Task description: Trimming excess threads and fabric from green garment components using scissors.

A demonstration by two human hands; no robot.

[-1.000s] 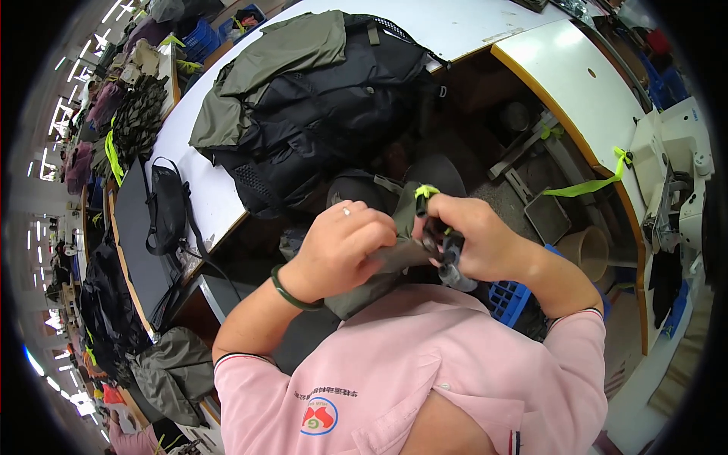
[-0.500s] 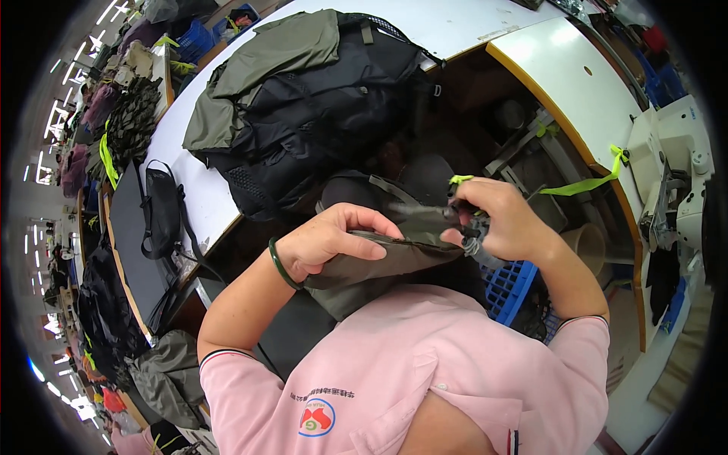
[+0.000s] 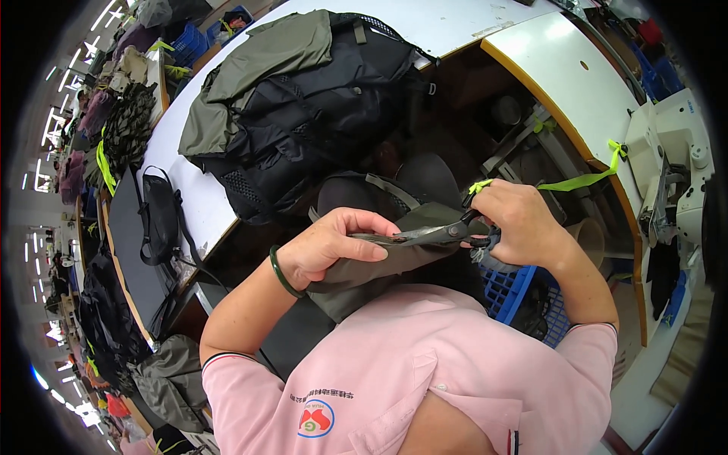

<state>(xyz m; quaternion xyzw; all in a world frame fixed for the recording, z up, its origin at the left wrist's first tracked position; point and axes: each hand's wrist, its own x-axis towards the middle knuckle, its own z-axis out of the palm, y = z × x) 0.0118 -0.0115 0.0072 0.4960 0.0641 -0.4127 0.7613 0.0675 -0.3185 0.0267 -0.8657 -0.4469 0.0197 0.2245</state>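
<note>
My left hand pinches the edge of an olive-grey fabric piece that lies over my lap. A green bangle sits on that wrist. In my right hand is a pair of scissors, its handles partly wrapped in grey and tied with a yellow-green ribbon. Its blades point left, their tips at the fabric edge beside my left fingertips. Whether the tips are cutting the fabric cannot be made out. The yellow-green ribbon stretches from near my right hand to the machine side.
A black and olive backpack rests on the white table ahead. A small black strapped bag lies at the left. A white sewing machine stands at the right. The blue plastic basket is below my right forearm.
The scissors were blurred and apart from my left fingers; now their blades reach the fabric edge there. My right hand has shifted slightly right. The left hand keeps its pinch.
</note>
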